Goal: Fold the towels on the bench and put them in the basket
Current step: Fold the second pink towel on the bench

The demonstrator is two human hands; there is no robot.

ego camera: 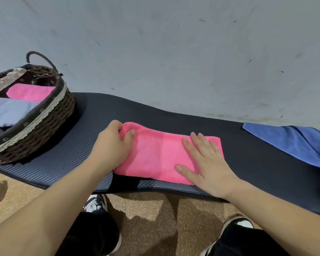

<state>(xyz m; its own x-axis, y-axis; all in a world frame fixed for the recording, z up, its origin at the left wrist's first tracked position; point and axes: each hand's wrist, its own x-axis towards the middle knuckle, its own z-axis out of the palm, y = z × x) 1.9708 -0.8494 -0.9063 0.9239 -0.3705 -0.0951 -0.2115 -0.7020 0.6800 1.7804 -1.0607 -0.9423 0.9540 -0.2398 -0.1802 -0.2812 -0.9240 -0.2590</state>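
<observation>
On the dark padded surface (174,115), the pink towel (161,156) lay lengthwise left-right; the left hand (112,145) pinched its basket-side end, the right hand (207,161) pressed flat, fingers straight, opposite the wicker basket (50,122).

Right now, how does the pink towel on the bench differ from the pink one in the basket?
The bench towel lies on the black bench; the basket towel lies inside the basket, beside a grey-blue towel. The left hand grips the bench towel's end and the right hand presses it flat; nothing touches the basket towel. Both are the same pink and lie flat.
</observation>
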